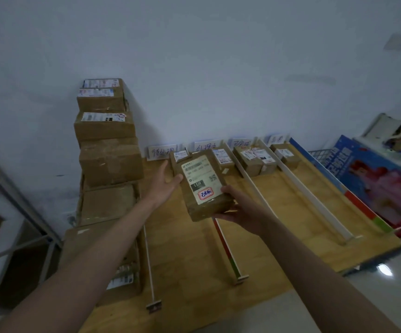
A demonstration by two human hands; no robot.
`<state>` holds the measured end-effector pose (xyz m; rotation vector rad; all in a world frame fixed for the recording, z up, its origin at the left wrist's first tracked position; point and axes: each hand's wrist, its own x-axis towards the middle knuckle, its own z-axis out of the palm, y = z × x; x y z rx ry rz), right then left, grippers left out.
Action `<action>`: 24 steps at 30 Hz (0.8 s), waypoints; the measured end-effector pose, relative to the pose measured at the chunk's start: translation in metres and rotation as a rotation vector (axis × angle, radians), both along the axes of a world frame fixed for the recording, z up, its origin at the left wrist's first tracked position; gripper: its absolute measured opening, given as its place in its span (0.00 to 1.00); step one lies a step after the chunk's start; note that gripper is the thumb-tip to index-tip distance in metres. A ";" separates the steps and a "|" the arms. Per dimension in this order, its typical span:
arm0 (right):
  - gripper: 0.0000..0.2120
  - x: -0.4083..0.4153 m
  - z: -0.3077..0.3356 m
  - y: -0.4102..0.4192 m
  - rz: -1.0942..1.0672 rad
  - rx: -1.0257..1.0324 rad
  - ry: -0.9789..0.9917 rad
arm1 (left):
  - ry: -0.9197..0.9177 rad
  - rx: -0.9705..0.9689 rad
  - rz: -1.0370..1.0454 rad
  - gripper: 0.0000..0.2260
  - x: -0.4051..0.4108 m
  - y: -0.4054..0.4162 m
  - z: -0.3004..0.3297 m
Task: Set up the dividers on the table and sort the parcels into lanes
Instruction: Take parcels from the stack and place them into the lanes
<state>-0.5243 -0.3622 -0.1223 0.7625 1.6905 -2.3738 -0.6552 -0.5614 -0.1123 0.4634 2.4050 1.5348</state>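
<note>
Parcel (203, 183) gripped at its near end by the right hand (236, 207) — long axis toward the wall labels (206, 147); left hand (164, 182) spread, touching its left edge

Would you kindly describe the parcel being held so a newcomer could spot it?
Above the wooden table, between its dividers, both hands hold a flat brown cardboard parcel. Unlike the parcels resting by the wall, it is lifted and bears a red-bordered sticker under a dark "15H" tag.

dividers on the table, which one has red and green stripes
The divider running toward the camera from under the held parcel, second from the left. It shows red and green bands along its side; the other three look plain white or pale.
</note>
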 end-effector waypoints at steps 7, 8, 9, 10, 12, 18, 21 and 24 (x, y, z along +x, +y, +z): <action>0.21 0.004 -0.013 -0.001 -0.003 0.166 -0.089 | -0.266 -0.067 -0.242 0.12 0.023 0.015 -0.013; 0.22 0.005 -0.017 -0.001 0.014 0.207 -0.113 | -0.253 -0.061 -0.240 0.14 0.022 0.017 -0.019; 0.22 0.006 -0.020 -0.002 0.023 0.231 -0.130 | -0.246 -0.066 -0.234 0.15 0.021 0.019 -0.023; 0.21 0.007 -0.022 -0.002 0.021 0.239 -0.137 | -0.241 -0.076 -0.227 0.16 0.020 0.020 -0.027; 0.20 0.009 -0.027 0.001 0.001 0.241 -0.133 | -0.252 -0.098 -0.227 0.18 0.020 0.023 -0.032; 0.29 0.015 -0.031 0.019 -0.032 0.310 -0.151 | -0.233 -0.148 -0.249 0.22 0.024 0.047 -0.041; 0.28 0.019 -0.033 0.040 -0.088 0.330 -0.180 | -0.167 -0.198 -0.281 0.16 0.035 0.066 -0.034; 0.27 0.027 -0.037 0.068 -0.131 0.334 -0.186 | -0.156 -0.206 -0.319 0.14 0.046 0.090 -0.029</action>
